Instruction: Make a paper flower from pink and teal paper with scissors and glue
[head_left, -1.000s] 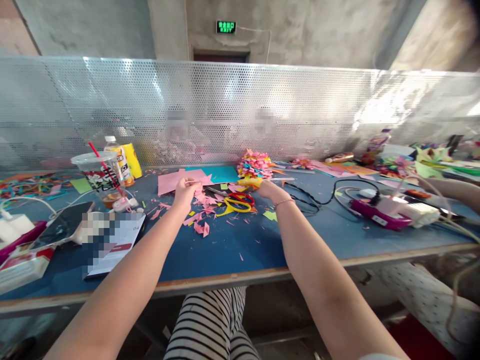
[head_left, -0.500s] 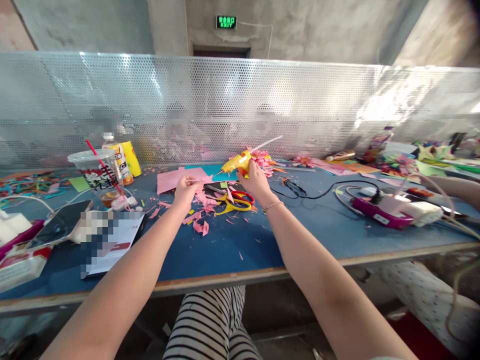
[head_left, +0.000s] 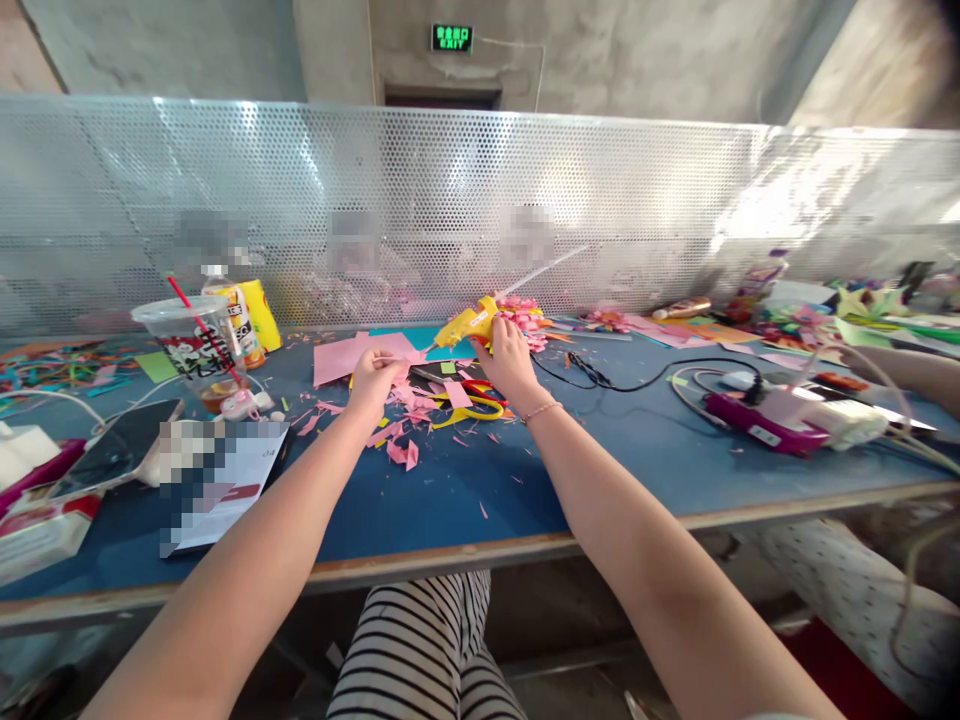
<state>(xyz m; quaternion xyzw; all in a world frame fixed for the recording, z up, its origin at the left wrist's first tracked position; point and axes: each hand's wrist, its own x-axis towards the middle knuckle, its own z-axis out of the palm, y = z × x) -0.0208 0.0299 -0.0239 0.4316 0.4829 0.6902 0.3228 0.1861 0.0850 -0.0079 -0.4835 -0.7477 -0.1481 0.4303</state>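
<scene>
Two grips: my right hand (head_left: 508, 358) clasps the light, rigid glue gun (head_left: 466, 325) by its handle, my left hand (head_left: 373, 377) pinches a flimsy pink paper scrap (head_left: 390, 357)

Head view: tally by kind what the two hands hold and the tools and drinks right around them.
Glue guns: 1, yellow glue gun in the right hand
Paper pieces: 1, pink piece in the left hand
Scissors: 1, scissors
Drink cups: 1, cup
Bottles: 1, bottle
Total: 5
</scene>
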